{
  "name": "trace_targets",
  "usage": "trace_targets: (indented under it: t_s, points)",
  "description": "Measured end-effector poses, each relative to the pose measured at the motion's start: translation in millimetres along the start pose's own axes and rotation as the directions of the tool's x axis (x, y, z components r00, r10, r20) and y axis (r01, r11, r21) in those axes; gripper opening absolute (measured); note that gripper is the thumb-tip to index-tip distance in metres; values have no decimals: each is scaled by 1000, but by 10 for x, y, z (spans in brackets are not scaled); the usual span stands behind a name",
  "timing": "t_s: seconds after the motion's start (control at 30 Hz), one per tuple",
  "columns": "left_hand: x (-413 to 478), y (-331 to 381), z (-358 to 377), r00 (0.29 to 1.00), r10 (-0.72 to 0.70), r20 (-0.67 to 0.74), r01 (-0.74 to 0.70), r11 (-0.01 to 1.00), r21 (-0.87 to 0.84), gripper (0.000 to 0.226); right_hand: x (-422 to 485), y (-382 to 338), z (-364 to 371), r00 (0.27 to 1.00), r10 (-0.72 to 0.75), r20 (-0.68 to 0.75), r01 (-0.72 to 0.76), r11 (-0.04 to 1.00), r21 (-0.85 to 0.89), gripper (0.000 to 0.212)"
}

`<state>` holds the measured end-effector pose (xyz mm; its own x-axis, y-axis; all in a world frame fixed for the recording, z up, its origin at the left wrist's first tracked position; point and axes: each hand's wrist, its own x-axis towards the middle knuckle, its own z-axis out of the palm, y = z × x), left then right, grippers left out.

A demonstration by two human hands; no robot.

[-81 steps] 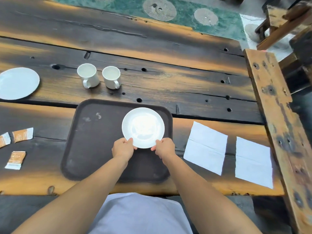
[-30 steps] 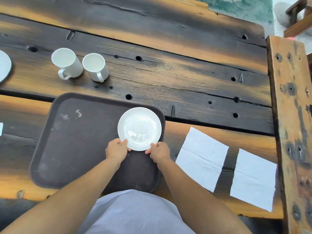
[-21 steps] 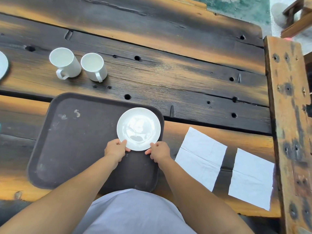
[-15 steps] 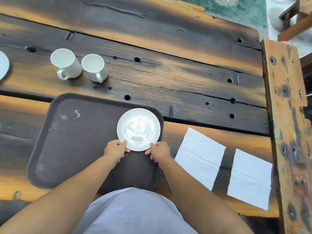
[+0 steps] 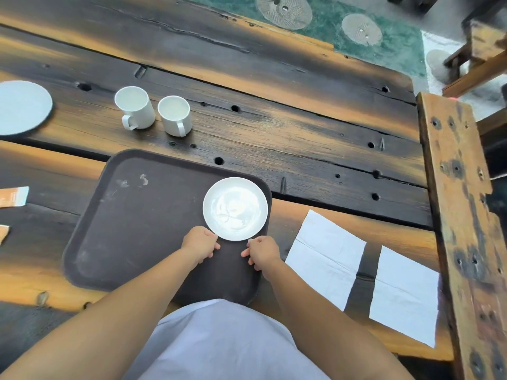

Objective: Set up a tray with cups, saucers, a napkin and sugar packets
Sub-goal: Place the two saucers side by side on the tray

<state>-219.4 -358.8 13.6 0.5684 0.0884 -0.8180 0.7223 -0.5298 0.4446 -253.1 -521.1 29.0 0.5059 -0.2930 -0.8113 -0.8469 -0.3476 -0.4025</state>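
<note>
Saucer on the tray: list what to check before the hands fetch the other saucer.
1. Saucer lies flat in the far right corner of the tray: ok.
2. Left hand and right hand clear of it: cannot tell; both sit at its near rim.
3. Room on the tray's left half: ok.
4. Second saucer in sight, far left on the table: ok.
5. Left cup and right cup upright beyond the tray: ok.

The table (image 5: 274, 127) is rough, weathered wood, dark in patches and full of holes. The tray (image 5: 131, 229) looks like matt brown plastic, a bit scuffed. The saucer (image 5: 235, 209) and cups (image 5: 135, 106) are glossy white ceramic, and the napkins (image 5: 326, 256) are plain creased paper.
</note>
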Motion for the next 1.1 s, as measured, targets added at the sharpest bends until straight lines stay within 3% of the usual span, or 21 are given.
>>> trace_targets:
  t_s: [0.2,0.53,0.83,1.1]
  points:
    - [-234,-273,-251,996,47,-79,-46,999,11,23,-176,-35,203,995,-89,51,95,987,-133,37]
    - [-477,-973,-983,962,45,-269,-13,992,122,32,-386,-404,988,927,-300,225,362,875,-321,30]
    - [-271,-1380,-1821,956,24,-291,24,987,161,27,-457,-1008,1682,896,-333,294,442,738,-510,18]
    - [195,-1483,-2993,953,62,-295,11,970,242,22,-518,-1875,2552,900,-331,285,435,735,-520,22]
